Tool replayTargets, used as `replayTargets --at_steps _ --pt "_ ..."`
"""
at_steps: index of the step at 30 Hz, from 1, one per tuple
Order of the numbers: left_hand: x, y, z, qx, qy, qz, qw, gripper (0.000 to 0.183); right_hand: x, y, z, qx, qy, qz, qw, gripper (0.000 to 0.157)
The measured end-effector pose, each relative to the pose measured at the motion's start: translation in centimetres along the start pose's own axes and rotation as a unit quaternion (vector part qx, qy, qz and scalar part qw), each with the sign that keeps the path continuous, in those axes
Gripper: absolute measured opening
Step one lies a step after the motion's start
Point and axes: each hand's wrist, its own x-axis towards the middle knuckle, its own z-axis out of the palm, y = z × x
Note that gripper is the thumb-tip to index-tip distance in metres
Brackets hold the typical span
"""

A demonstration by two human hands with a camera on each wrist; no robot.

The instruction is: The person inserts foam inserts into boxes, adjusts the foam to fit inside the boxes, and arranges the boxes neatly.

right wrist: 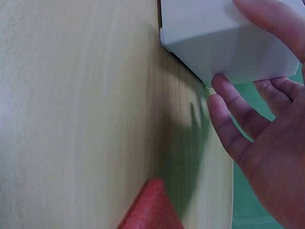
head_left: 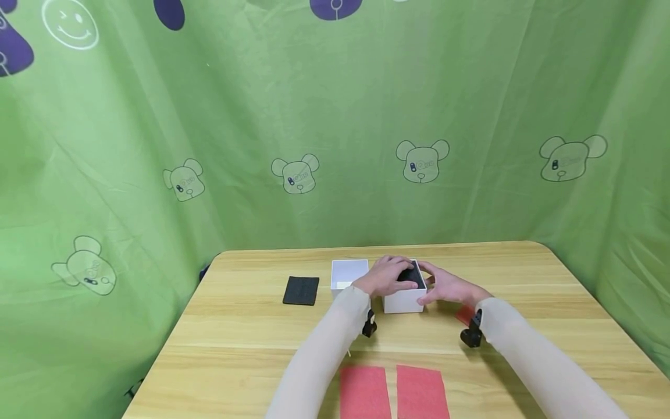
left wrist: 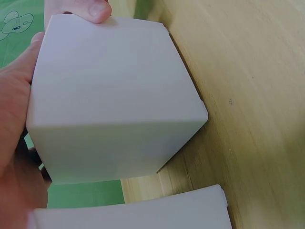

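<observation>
A white box [head_left: 404, 302] stands upright on the table, its mouth up, with a black pad [head_left: 410, 275] inside near the rim. My left hand [head_left: 386, 276] reaches over it from the left, thumb and fingers spread across the pad and touching it; the fingertips are partly hidden. On the right side my right hand [head_left: 445, 286] holds the box, thumb on the near face and fingers round the right side. In the right wrist view the fingers of the right hand [right wrist: 271, 124] touch the box wall [right wrist: 238, 52]. The left wrist view shows the box's smooth outer faces [left wrist: 109, 76].
A second white box [head_left: 349, 269], open at the top, stands just left. Further left lies another black square pad [head_left: 300, 290]. Two red sheets [head_left: 364, 391] lie side by side at the near edge. A red piece [head_left: 464, 315] lies under the right wrist. Green curtain [head_left: 345, 215] hangs behind.
</observation>
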Motion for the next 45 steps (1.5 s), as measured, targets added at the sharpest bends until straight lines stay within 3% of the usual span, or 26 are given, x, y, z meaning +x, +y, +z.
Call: replayTargets --at_steps 10,20,30,37,45 --pt "-1.1 -0.7 -0.8 -0.013 0.012 -0.007 0.9998 0.058 -0.3 0.2 0.0 -0.008 0.009 0.000 1.000 0.108" --pt "-1.4 -1.3 -0.6 -0.021 0.008 -0.015 0.9996 0.056 -0.2 0.0 0.1 -0.011 0.004 -0.002 1.000 0.108" --pt "-1.9 -1.8 -1.2 -0.008 0.006 -0.027 0.9996 0.056 -0.1 -0.2 0.0 -0.002 0.002 -0.010 1.000 0.107" --pt "-2.5 -1.9 -1.9 -0.002 0.008 -0.053 0.9986 0.058 0.0 -0.1 0.0 0.011 0.002 -0.015 1.000 0.106" --pt "-2.5 -1.9 -1.7 0.006 -0.002 -0.061 0.9981 0.058 0.1 0.0 0.1 0.008 0.004 -0.015 1.000 0.108"
